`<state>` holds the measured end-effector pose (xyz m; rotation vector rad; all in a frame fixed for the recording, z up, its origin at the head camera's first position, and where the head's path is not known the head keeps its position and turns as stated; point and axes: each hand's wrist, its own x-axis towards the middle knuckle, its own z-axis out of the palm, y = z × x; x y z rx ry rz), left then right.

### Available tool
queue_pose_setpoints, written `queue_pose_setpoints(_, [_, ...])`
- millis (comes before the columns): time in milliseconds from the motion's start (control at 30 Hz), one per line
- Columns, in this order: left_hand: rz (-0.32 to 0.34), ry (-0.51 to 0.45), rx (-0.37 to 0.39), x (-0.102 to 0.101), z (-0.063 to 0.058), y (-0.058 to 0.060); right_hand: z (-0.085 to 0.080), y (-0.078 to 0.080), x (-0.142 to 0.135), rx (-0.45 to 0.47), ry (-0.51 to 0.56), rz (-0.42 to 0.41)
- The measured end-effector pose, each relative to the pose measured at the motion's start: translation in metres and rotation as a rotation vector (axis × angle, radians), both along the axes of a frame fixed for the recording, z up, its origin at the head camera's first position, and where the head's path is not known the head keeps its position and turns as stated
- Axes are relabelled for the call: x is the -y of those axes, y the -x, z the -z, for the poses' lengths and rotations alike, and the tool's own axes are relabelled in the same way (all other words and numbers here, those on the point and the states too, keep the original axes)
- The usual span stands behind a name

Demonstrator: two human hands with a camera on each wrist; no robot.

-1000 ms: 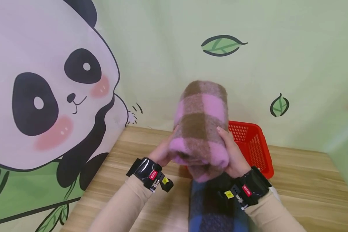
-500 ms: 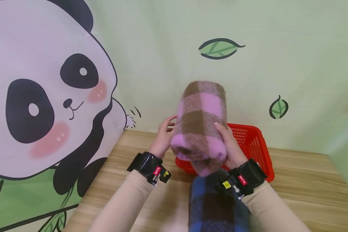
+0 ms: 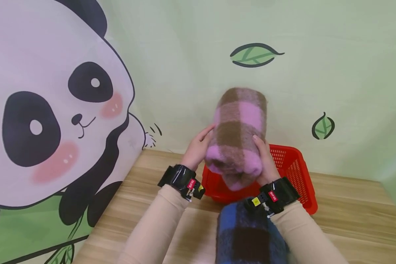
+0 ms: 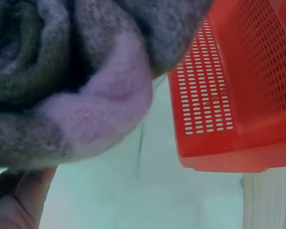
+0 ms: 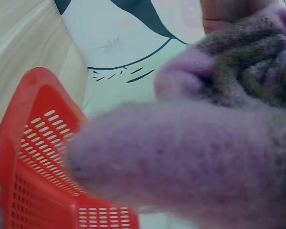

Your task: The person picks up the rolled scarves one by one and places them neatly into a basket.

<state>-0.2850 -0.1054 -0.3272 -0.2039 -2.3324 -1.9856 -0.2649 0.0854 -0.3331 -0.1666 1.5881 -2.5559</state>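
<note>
A fuzzy scarf [image 3: 237, 124] in pink and brown checks, rolled into a thick bundle, is held up between both hands over the back of a red basket. My left hand [image 3: 198, 148] has its fingers against the roll's left side; in the left wrist view, part of that hand [image 4: 28, 200] shows under the scarf's spiral end [image 4: 100, 105]. On the other side my right hand [image 3: 267, 161] grips the roll, thumb on top, other fingers hidden. The right wrist view is largely filled by the pink fabric [image 5: 181, 157].
The red perforated plastic basket [image 3: 303, 176] stands on the wooden table [image 3: 353, 205] near the wall. In front of it lies another rolled scarf, blue and dark checked [image 3: 241, 234]. A green cloth backdrop [image 3: 184, 73] with a panda print stands behind and at the left.
My left hand came away from the scarf's side half a second ago and now touches it again. Both hands and the roll have shifted slightly right and farther away, over the basket.
</note>
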Motion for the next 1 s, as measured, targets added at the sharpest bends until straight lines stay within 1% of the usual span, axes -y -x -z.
queue_pose_setpoints(67, [0.015,-0.004,-0.005,-0.002,0.003,0.003,0.005,0.002,0.000,0.001,0.016,0.005])
queue_pose_setpoints(133, [0.039,-0.026,-0.006,-0.005,0.009,0.005,0.010,0.005,-0.002,0.007,0.017,0.019])
queue_pose_setpoints(333, [0.082,-0.156,0.030,-0.009,0.030,0.006,0.024,0.012,-0.004,0.010,0.003,0.047])
queue_pose_setpoints(467, [0.106,-0.218,0.062,-0.009,0.038,0.006,0.032,0.015,-0.002,0.009,0.021,0.069])
queue_pose_setpoints(500, [0.114,-0.225,0.065,-0.009,0.040,0.006,0.033,0.016,-0.002,0.012,0.026,0.074])
queue_pose_setpoints(667, [0.132,-0.200,0.070,-0.008,0.045,0.007,0.044,0.017,0.000,0.051,0.028,0.091])
queue_pose_setpoints(767, [0.150,-0.201,0.100,-0.007,0.050,0.008,0.051,0.017,0.001,0.075,0.014,0.106])
queue_pose_setpoints(867, [0.161,-0.226,0.126,-0.005,0.057,0.009,0.056,0.018,0.002,0.076,0.025,0.105])
queue_pose_setpoints(1000, [0.154,-0.266,0.124,-0.003,0.066,0.010,0.060,0.019,0.005,0.057,0.056,0.098])
